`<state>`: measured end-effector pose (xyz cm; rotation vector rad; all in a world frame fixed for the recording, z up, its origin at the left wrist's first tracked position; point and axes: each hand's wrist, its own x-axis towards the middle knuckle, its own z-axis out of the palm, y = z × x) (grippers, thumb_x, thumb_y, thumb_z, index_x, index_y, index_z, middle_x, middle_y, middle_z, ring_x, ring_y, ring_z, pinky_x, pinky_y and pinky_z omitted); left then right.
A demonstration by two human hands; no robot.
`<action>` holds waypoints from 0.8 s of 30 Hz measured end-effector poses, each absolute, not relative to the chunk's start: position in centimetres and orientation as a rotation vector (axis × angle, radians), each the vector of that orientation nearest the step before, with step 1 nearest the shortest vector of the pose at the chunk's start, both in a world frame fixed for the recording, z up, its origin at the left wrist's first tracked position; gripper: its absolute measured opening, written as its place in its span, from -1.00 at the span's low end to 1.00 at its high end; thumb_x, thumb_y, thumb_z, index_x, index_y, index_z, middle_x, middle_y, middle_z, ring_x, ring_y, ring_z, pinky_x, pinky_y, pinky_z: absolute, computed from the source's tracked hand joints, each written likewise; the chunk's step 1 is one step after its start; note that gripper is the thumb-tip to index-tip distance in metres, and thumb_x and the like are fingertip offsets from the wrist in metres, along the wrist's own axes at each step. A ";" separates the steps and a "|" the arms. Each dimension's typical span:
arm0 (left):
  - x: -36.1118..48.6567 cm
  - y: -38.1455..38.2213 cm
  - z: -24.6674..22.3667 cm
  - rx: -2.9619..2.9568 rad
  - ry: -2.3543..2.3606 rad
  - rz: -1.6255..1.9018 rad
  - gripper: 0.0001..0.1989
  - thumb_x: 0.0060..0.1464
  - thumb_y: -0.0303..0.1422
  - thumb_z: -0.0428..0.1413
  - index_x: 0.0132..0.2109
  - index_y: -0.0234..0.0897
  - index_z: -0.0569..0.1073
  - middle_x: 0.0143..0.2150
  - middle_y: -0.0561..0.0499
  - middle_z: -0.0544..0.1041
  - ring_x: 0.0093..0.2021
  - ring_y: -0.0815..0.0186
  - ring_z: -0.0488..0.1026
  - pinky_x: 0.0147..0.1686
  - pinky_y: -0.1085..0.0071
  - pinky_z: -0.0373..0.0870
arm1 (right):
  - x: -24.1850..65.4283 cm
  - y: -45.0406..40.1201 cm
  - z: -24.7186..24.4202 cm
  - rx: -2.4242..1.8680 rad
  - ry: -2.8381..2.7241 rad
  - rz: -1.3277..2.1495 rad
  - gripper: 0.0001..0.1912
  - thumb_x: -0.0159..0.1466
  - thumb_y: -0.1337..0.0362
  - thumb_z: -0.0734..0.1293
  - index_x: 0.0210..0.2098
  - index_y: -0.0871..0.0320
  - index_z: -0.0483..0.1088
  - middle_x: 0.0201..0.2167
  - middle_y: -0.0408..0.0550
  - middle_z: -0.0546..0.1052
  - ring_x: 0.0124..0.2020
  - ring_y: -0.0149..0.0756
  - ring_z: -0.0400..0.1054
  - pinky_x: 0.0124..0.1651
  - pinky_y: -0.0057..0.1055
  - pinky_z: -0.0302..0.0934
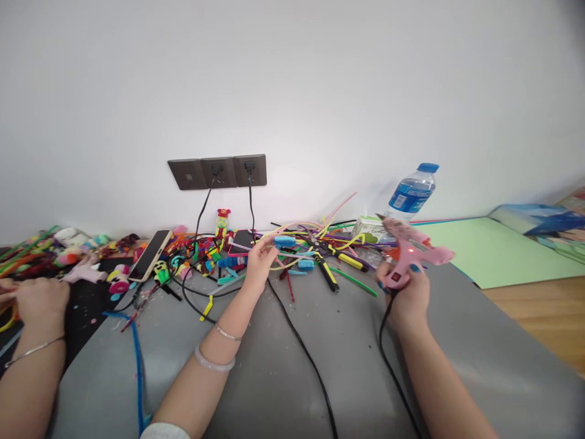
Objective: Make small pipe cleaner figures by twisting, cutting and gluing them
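One co-worker's hand (42, 303): seen at the left edge with its fingers curled; whether anything is gripped cannot be told.
Blue strip (138, 360): stretched along the grey surface (265, 372) toward the lower edge.
Phone (150, 255): laid dark screen up among small colourful pieces near the wall.
Wall sockets (217, 172): set as three panels in a row; the middle and right ones are fitted with black plugs, from which cords are hung.
Red-and-yellow figure (222, 224): seen upright near the wall.
Left hand (260, 262): closed in a pinch, with thumb and fingers brought together on the blue piece.
Blue piece (285, 242): held at those fingertips, in front of the heap of coloured strands (360, 285).
Second blue piece (306, 264): found just below the first in view, beside the pliers.
Pliers (325, 268): rested with yellow-and-black handles spread.
Bottle (410, 195): placed by the wall, capped in blue.
Pink glue gun (404, 259): raised, nozzle pointed up and leftward, a red light lit.
Right hand (414, 300): wrapped around the gun's handle.
Pale green sheet (512, 250): laid at the far right.
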<state>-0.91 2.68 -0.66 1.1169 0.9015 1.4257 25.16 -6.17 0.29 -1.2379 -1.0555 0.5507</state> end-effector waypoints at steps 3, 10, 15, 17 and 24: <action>-0.9 2.8 -0.6 0.995 0.869 1.449 -0.67 -0.12 -0.30 0.30 -0.14 -0.23 0.56 -0.26 0.00 0.57 -0.37 0.38 0.47 -0.39 0.48 0.44 | 27.3 -8.5 0.6 -1.374 -0.909 0.313 -0.75 0.23 0.04 0.17 -0.43 0.07 0.19 -0.65 -0.20 0.31 -0.62 -0.35 0.10 -0.53 -0.40 -0.04; -0.8 2.7 -0.5 0.915 0.822 1.435 -0.61 -0.19 -0.20 0.35 -0.18 -0.24 0.55 -0.17 -0.05 0.61 -0.20 0.25 0.56 -0.28 0.41 0.47 | 32.5 -13.2 -0.2 -2.159 -0.898 0.061 -0.60 0.15 0.00 0.26 -0.05 -0.03 0.39 -0.39 -0.01 0.50 -0.33 0.02 0.39 -0.33 -0.17 0.16; -0.8 2.6 -0.5 0.944 0.840 1.414 -0.55 -0.20 -0.15 0.37 -0.14 -0.24 0.56 -0.17 -0.06 0.62 -0.20 0.23 0.58 -0.27 0.40 0.49 | 33.5 -14.3 -2.2 -2.267 -0.948 0.134 -0.61 0.13 -0.01 0.28 -0.10 -0.01 0.40 -0.42 0.08 0.50 -0.39 0.12 0.39 -0.41 -0.11 0.16; -0.9 2.7 -0.4 0.932 0.843 1.418 -0.54 -0.23 -0.14 0.38 -0.16 -0.25 0.56 -0.19 -0.06 0.62 -0.23 0.24 0.59 -0.29 0.41 0.50 | 33.4 -14.4 -2.6 -2.213 -1.021 0.080 -0.64 0.14 -0.01 0.28 -0.15 0.01 0.40 -0.43 0.09 0.48 -0.36 0.15 0.38 -0.39 -0.07 0.18; -0.9 2.8 -0.6 0.930 0.860 1.425 -0.52 -0.24 -0.11 0.39 -0.17 -0.27 0.57 -0.30 -0.03 0.61 -0.31 0.29 0.57 -0.34 0.43 0.49 | 30.4 -12.6 0.3 -1.915 -1.067 -0.172 -0.80 0.24 0.10 0.26 -0.26 0.07 0.38 -0.31 0.10 0.48 -0.31 0.00 0.32 -0.21 -0.04 0.17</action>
